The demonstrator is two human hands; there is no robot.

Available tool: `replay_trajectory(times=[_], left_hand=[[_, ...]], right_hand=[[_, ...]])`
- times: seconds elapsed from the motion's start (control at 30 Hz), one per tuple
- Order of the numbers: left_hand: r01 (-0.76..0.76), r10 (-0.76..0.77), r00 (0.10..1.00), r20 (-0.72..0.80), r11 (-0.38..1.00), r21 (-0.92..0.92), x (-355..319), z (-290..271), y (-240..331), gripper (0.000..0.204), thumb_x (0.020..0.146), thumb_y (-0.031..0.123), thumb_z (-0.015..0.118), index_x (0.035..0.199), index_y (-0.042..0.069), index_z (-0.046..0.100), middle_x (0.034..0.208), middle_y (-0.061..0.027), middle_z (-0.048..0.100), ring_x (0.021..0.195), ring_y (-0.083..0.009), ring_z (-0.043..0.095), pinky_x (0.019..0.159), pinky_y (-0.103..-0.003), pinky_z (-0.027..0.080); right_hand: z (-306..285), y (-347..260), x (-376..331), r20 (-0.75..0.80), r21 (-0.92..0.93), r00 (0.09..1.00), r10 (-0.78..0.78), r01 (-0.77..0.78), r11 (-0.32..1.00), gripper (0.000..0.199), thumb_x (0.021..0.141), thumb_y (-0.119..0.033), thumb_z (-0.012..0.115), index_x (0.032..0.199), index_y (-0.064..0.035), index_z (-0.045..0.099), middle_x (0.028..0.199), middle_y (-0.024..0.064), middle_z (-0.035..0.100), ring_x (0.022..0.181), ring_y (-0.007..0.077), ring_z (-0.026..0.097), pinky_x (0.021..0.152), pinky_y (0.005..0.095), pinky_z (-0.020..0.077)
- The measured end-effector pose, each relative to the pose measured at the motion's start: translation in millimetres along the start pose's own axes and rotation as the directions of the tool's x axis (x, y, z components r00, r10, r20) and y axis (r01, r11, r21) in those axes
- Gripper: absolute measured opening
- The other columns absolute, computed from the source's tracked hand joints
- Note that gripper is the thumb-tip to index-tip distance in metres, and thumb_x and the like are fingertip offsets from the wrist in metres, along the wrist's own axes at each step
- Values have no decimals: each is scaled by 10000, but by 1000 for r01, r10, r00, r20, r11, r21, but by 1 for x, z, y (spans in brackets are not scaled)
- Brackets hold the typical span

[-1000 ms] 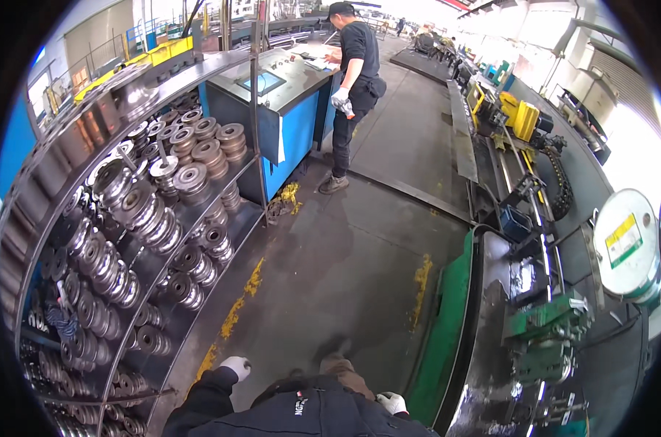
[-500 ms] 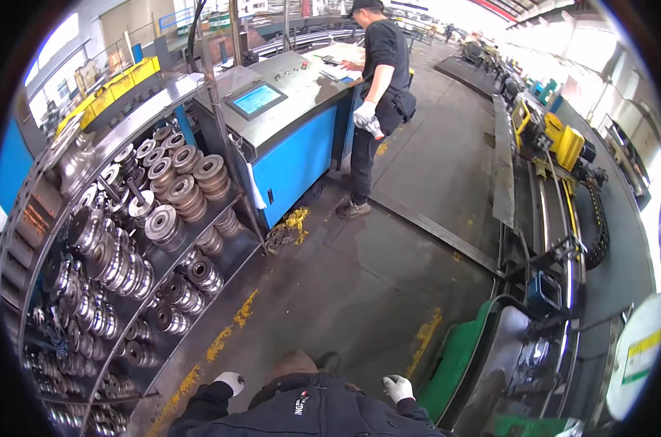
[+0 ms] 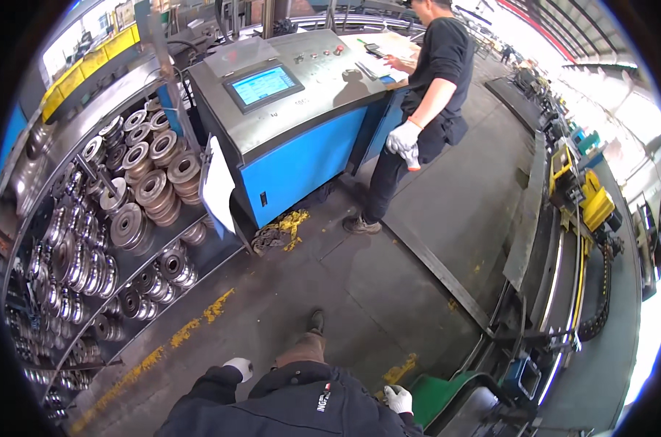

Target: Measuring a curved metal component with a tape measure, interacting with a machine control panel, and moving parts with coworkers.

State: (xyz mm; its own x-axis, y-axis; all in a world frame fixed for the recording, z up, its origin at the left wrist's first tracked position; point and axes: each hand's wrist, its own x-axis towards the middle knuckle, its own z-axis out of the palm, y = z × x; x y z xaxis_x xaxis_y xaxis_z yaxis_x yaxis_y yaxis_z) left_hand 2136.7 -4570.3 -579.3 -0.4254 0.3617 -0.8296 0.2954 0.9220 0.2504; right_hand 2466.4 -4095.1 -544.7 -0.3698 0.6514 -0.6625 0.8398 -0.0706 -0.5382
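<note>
Overall, the largest item on view is the metal rack (image 3: pixel 217 256) on the person's left, its shelves loaded with ring-shaped rollers (image 3: pixel 152 188). Next in size is the control console (image 3: pixel 301 167), blue-fronted with a lit screen (image 3: pixel 263 86); it stands ahead, slightly left and well apart from both hands, its long front running forward and to the right, with the left hand the nearer in the picture. A co-worker (image 3: pixel 447 65) stands at its far end, one gloved hand hanging beside the thigh, the other over the papers on top. Smaller in view is the green guard (image 3: pixel 445 395), just right of the person's right hand (image 3: pixel 398 399); its visible edge rises rightward, and that hand is clearly nearer to it than the left hand (image 3: pixel 238 368). Contact is not established, since the fisheye rim may compress the gap. Both gloved hands hang low beside the torso, fingers partly curled; nothing is seen held, and how far each grip is closed cannot be determined.
</note>
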Motion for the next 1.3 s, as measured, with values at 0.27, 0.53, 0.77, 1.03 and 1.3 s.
replay_trajectory(times=[0.27, 0.53, 0.77, 1.03, 1.3], left_hand=[[-35, 32, 997, -71, 998, -43, 64, -81, 70, 341, 883, 294, 576, 1117, 127, 758, 1129, -187, 727, 1080, -391, 680, 946, -484, 547], [129, -135, 990, -32, 980, -149, 67, -92, 124, 372, 863, 313, 586, 1120, 102, 753, 1130, -201, 723, 1092, -403, 672, 964, -485, 540], [219, -250, 965, -83, 935, -278, 84, -71, 187, 382, 857, 297, 576, 1138, 108, 753, 1124, -200, 727, 1088, -399, 678, 962, -479, 544], [303, -352, 933, -72, 879, -368, 81, -60, 291, 377, 866, 279, 571, 1166, 137, 751, 1149, -189, 724, 1103, -393, 675, 971, -470, 545], [360, -395, 919, 12, 824, -438, 89, -40, 353, 390, 870, 286, 577, 1194, 145, 741, 1203, -175, 711, 1128, -384, 667, 986, -461, 539]], right_hand=[[-60, -59, 83, 6, -273, 993, -116, 113, 955, 377, 911, -317, 727, 1083, 17, 760, 934, 165, 778, 793, 217, 748, 757, 349, 585], [-98, -144, 176, 120, -325, 987, -106, 140, 935, 393, 918, -349, 721, 1061, 14, 762, 854, 149, 765, 756, 192, 734, 725, 344, 573], [-145, -190, 280, 240, -315, 959, -150, 223, 922, 338, 945, -301, 715, 1017, 27, 756, 769, 82, 734, 637, 127, 669, 620, 303, 542], [-209, -229, 382, 353, -247, 927, -123, 219, 944, 322, 942, -273, 741, 1061, 26, 737, 799, 67, 740, 638, 126, 675, 588, 287, 527], [-246, -246, 423, 414, -316, 904, -104, 250, 915, 340, 946, -283, 742, 1082, 28, 731, 809, 66, 742, 637, 119, 681, 581, 283, 526]])
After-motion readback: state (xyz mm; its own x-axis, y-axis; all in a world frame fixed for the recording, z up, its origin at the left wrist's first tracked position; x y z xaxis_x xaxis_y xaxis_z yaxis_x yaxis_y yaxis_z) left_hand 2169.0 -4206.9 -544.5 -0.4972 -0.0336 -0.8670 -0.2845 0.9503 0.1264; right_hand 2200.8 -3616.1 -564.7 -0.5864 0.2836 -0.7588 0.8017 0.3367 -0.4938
